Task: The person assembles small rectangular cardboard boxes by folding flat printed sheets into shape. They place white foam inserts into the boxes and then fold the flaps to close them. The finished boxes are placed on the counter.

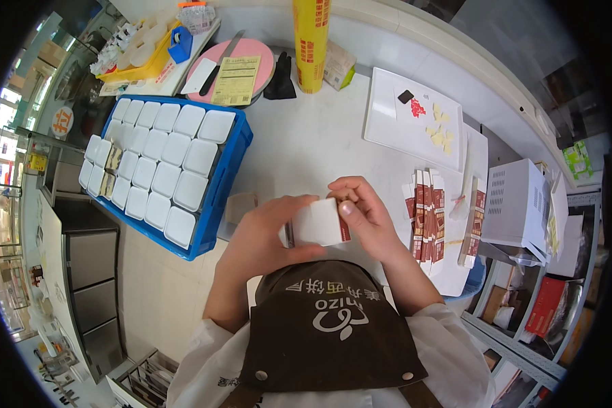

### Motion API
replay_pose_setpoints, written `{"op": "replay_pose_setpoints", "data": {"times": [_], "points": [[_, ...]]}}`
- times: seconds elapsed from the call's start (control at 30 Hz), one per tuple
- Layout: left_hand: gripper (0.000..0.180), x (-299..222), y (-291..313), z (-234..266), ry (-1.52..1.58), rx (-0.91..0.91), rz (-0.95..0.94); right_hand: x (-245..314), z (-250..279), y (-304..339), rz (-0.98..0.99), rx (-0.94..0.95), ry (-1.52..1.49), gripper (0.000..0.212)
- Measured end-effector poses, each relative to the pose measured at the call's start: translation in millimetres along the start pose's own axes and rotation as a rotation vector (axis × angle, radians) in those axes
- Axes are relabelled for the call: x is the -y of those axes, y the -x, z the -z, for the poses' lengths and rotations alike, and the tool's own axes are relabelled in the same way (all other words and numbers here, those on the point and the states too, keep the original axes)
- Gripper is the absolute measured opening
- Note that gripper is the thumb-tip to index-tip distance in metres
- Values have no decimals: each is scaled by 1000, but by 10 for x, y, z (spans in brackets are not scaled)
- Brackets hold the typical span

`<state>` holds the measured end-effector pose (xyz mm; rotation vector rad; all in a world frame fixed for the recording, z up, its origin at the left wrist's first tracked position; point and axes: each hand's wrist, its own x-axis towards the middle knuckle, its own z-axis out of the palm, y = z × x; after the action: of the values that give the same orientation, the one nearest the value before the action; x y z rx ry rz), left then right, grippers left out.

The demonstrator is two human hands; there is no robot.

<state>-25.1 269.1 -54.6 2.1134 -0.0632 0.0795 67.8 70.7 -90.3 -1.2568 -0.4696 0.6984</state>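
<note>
Close to my apron, above the near edge of the table, I hold a small white box (319,223) with a red-brown printed strip along its right side. My left hand (268,228) is wrapped round its left side, thumb along the near edge and fingers over the far edge. At the far right corner, the thumb and curled fingers of my right hand (362,216) press against the box. To the left, a blue crate (219,194) holds rows of white square lidded tubs (165,179). Flat red-brown and white printed cardboard sleeves (428,217) lie stacked to the right.
A white tray (381,115) with small red and cream pieces stands at the back right. Behind are a yellow roll (311,47), a black glove (280,78) and a pink round board (262,58) bearing a knife (217,71). A white appliance (510,204) stands far right.
</note>
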Motion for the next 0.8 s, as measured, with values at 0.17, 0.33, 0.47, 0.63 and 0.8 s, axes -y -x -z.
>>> {"op": "replay_pose_setpoints", "data": {"times": [0.17, 0.33, 0.47, 0.63, 0.8], "points": [[75, 189, 26, 110, 325, 32, -61, -87, 206, 30, -33, 198, -24, 46], [72, 102, 17, 138, 244, 158, -45, -23, 199, 18, -51, 262, -118, 42], [73, -35, -20, 136, -59, 237, -132, 9, 229, -10, -233, 405, -77, 28], [82, -118, -6, 119, -9, 107, 9, 58, 31, 33, -146, 271, -72, 29], [81, -32, 12, 38, 52, -113, -43, 162, 8, 75, 23, 156, 344, 24]]}}
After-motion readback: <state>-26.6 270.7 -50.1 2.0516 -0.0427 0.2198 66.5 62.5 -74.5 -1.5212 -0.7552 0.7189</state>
